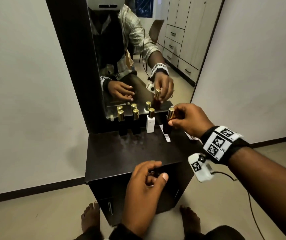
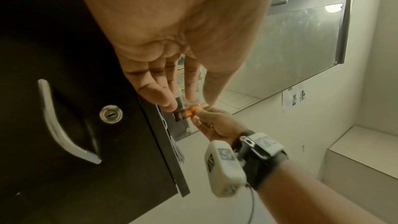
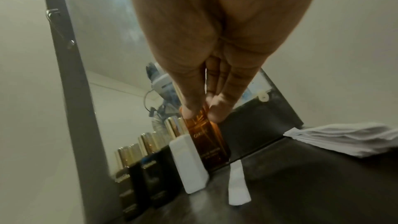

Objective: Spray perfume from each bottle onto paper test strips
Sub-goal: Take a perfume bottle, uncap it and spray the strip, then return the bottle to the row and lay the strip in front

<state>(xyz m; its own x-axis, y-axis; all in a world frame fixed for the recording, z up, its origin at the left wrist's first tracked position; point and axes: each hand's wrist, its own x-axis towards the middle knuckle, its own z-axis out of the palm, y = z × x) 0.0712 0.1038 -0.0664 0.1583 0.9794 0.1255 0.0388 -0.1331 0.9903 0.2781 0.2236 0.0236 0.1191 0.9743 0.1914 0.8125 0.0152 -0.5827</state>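
Note:
An amber perfume bottle [image 1: 167,124] [image 3: 206,140] with a gold cap is at the back right of the dark dresser top [image 1: 130,151]. My right hand [image 1: 173,116] [image 3: 200,111] pinches it near the neck with thumb and fingers. I cannot tell whether it stands on the top or hangs just above it. A single white paper strip [image 1: 165,135] [image 3: 238,185] lies just in front of it. My left hand [image 1: 156,172] [image 2: 187,103] hovers at the dresser's front edge, fingers loosely curled, holding nothing.
Left of the amber bottle stand a white bottle [image 1: 150,122] [image 3: 189,163] and two black gold-capped bottles [image 1: 121,123] in a row before the mirror [image 1: 138,58]. A stack of paper strips [image 3: 344,139] lies at the right edge. Below is a cabinet door [image 2: 64,108].

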